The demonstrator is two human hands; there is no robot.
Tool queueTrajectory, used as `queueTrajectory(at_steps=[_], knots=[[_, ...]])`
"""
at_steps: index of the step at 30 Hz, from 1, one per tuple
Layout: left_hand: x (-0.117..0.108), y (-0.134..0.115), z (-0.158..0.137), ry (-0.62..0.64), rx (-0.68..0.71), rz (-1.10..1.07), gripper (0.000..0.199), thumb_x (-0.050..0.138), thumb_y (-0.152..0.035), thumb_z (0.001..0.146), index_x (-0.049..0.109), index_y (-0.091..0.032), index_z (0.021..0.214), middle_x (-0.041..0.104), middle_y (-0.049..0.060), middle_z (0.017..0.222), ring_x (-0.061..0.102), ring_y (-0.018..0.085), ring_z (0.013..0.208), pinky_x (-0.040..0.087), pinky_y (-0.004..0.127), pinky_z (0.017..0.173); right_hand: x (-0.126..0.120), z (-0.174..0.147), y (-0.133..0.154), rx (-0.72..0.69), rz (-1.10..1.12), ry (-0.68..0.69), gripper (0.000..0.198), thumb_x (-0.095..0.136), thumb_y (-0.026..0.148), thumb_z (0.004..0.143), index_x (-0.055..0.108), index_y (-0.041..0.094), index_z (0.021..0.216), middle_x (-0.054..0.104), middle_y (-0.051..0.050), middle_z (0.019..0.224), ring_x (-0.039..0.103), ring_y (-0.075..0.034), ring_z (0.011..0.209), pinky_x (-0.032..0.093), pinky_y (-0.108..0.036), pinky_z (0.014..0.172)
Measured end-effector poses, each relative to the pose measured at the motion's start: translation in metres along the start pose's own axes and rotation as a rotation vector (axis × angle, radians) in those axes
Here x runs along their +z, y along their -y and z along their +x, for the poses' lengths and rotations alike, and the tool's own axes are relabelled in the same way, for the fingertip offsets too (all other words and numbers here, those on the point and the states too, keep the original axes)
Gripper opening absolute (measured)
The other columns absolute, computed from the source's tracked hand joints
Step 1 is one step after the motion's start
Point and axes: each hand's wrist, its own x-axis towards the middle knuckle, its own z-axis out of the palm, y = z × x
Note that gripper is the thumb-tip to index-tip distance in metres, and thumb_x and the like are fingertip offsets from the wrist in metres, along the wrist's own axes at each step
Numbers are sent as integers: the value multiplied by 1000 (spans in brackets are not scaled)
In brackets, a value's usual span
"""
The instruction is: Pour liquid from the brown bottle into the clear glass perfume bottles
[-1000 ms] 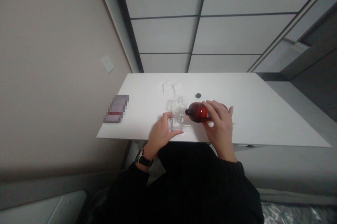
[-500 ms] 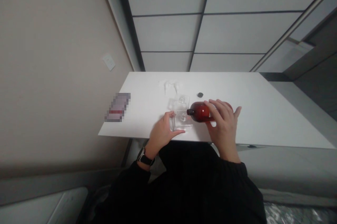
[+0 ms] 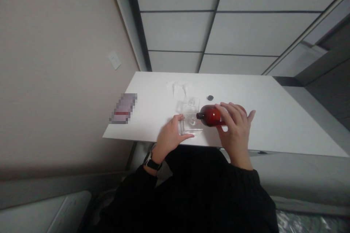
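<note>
My right hand (image 3: 235, 131) is wrapped round a dark red see-through bottle (image 3: 212, 115), which lies tilted on its side in the air. The bottle's black neck points left, over the right part of a clear square container (image 3: 193, 127). Around the left side of that container my left hand (image 3: 172, 131) is closed, with the thumb at the front and fingers at the back. Whether liquid leaves the neck is too small to see. Just behind the container is a clear square piece (image 3: 192, 102) like a lid. A small dark cap (image 3: 210, 98) lies behind the bottle.
Small clear or white pieces (image 3: 180, 88) lie toward the back of the white table (image 3: 287, 123). A blurred-out flat item (image 3: 123, 109) rests at the left edge. A wall with a socket (image 3: 114, 60) rises on the left, panelled doors (image 3: 175, 30) behind.
The view has shifted slightly, so everything on the table appears a little further right. Both hands keep their holds, and the bottle stays tilted over the container.
</note>
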Motion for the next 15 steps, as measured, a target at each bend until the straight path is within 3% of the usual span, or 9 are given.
queueTrajectory(at_steps=[15], knots=[[2, 2, -1, -14, 32, 29, 79, 94, -43, 75, 47, -23, 135, 67, 14, 141, 67, 34, 131, 55, 52, 110, 1, 1, 1, -46, -49, -42, 66, 62, 5, 88, 57, 34, 147, 70, -10, 137, 60, -35, 132, 17, -77, 123]])
